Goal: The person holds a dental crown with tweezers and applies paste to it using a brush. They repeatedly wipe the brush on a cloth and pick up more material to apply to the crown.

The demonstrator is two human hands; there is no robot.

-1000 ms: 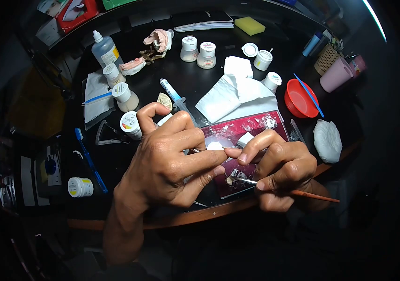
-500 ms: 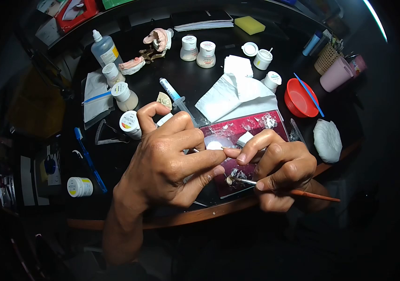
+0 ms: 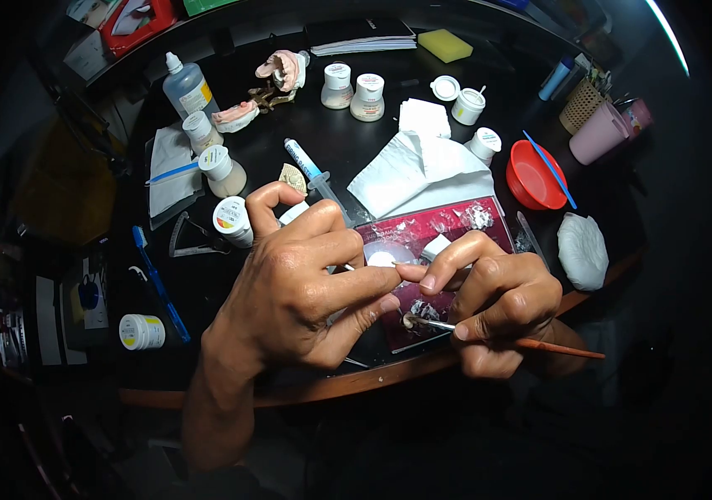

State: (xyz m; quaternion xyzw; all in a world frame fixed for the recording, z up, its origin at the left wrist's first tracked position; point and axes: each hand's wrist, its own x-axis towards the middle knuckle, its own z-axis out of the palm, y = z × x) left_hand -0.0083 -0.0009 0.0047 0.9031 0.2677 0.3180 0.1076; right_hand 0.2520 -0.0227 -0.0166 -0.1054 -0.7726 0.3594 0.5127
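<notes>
My right hand [image 3: 506,304] holds a slim paintbrush with a reddish-brown handle [image 3: 539,345] and silver ferrule [image 3: 437,324]. Its tip is right at a small cream tooth-shaped piece [image 3: 408,320]. My left hand [image 3: 293,287] is closed, with part of a thin metal tool [image 3: 356,362] showing below it; the rest is hidden by the fingers. The two hands meet at their fingertips. Beneath them lies a dark red slab [image 3: 456,218] smeared with white powder and paste.
Behind the slab lie folded white tissues [image 3: 422,171] and a syringe [image 3: 310,171]. A red bowl [image 3: 527,183] with a blue stick [image 3: 549,167] stands right. Jars [image 3: 232,218], a toothbrush [image 3: 160,287] and dental models [image 3: 282,71] lie left and behind. The table's wooden edge [image 3: 381,380] runs in front.
The brush and my right hand have shifted very slightly left, the brush tip staying at the small piece. My left hand keeps its place.
</notes>
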